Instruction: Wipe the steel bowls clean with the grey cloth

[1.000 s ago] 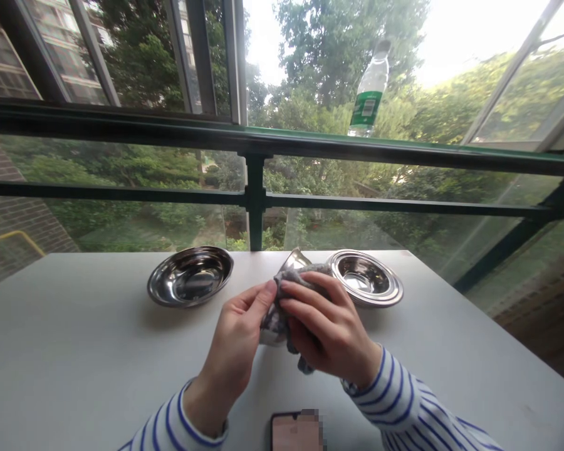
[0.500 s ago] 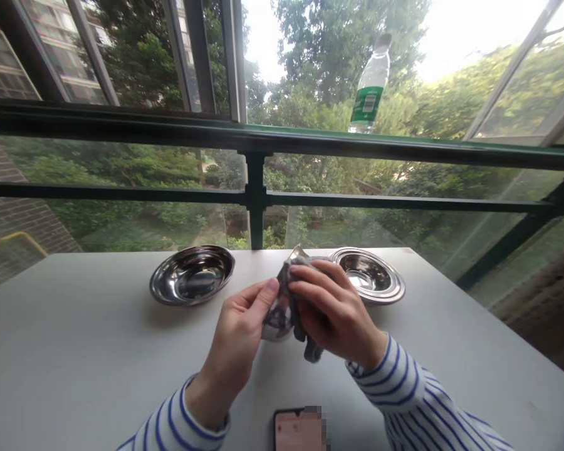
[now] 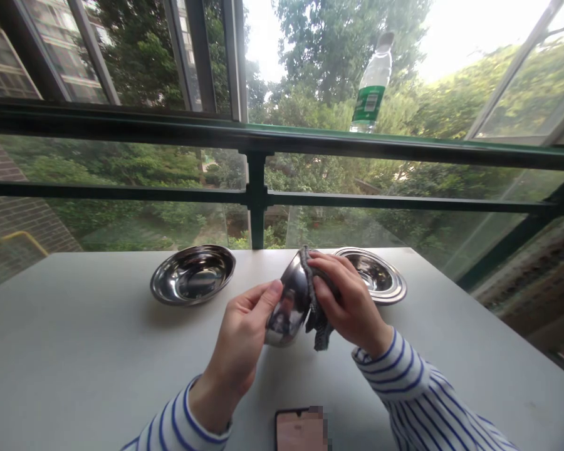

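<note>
- One phone [image 3: 301, 432] lies flat at the near edge, screen up, partly out of view, set below the hands and apart from them, which likely keeps it out of their way.
- Two striped sleeves [image 3: 408, 379] reach in past it, one from each side.
- Left hand [image 3: 235, 335] now: it's pinching a metal bowl [image 3: 287, 307], thumb laid on the shiny side, other fingers mostly hidden beneath. That grip seems meant to hold the bowl steady.
- And the bowl itself? Right in the middle, between both hands, tilted over; the slant probably brings its edge within easy reach. Whether its lowest part touches the table [image 3: 98, 363], I cannot tell.
- Right hand [image 3: 350, 300], fingers bent, presses a grey cloth [image 3: 319, 329] against the bowl's right edge; a loose end dangles underneath. Bunched like that, the cloth looks easier to control.
- Farther back, left, a wide bowl [image 3: 192, 275] sits upright, well apart from the hands.
- Back right, a broad-rimmed bowl [image 3: 392, 291], partly behind the right hand; one or several nested, hard to say.
- Beyond the table, a dark railing [image 3: 169, 130], with a green-labelled bottle [image 3: 370, 94] standing by its top bar.
</note>
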The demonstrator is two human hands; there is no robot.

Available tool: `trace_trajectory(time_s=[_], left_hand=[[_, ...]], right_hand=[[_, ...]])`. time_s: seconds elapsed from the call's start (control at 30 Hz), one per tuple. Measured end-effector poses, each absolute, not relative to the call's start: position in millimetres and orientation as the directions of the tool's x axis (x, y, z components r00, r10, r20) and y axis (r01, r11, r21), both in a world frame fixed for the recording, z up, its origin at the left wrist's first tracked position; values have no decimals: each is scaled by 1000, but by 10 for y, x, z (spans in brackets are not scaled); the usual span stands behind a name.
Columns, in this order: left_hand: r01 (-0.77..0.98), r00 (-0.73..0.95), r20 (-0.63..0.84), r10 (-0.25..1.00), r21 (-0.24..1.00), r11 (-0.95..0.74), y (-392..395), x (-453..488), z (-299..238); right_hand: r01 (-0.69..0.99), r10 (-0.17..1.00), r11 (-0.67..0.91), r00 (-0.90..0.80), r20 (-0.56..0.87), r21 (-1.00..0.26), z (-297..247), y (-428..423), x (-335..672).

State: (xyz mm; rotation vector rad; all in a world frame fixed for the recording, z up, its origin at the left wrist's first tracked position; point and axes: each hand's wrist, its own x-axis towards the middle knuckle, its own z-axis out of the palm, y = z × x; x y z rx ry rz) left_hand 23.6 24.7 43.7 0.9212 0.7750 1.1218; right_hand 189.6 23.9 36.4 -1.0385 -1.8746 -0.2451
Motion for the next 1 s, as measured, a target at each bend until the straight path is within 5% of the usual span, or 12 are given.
trace_trajectory(time_s=[0.07, 0.27, 0.47, 0.67, 0.9, 1.0], left_hand=[[-394, 258, -73, 963, 903, 174, 239, 241, 443], [-438, 258, -41, 965, 886, 155, 255, 223, 436], [-429, 256, -76, 964, 884, 184, 238, 232, 449], [-460, 249, -34, 968, 875, 149, 246, 229, 437], [-422, 245, -88, 965, 887, 188, 221, 267, 446], [-438, 232, -85, 969, 880, 182, 214, 263, 446]], right_hand=[[743, 566, 612, -172, 806, -272, 362, 242, 1911], [720, 456, 694, -421, 784, -17, 360, 142, 1827], [748, 537, 642, -282, 795, -168, 407, 191, 1895], [706, 468, 709, -467, 750, -2, 380, 136, 1851], [728, 565, 651, -276, 777, -215, 375, 221, 1905], [725, 541, 669, -321, 777, -166, 370, 193, 1873]])
